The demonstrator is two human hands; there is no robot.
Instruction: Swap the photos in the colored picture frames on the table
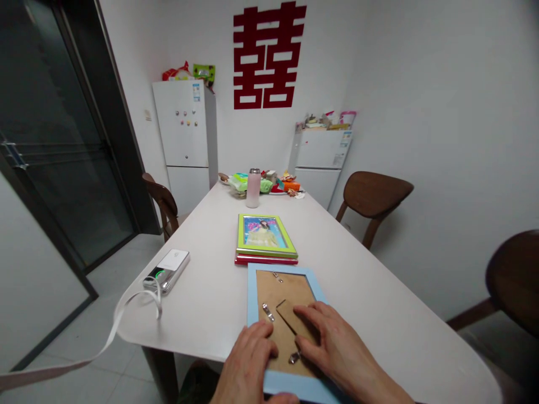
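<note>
Light-blue picture frame is laid back-up on the tabletop, its long axis pointed away from the body; its left side is covered by the left hand, fingers loosely spread, while the brown backing board is touched by the right hand, thumb and fingers parted, nearer the near metal clip

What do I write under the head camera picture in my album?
Left hand and right hand on a blue picture frame, back up, near a green frame.
</note>
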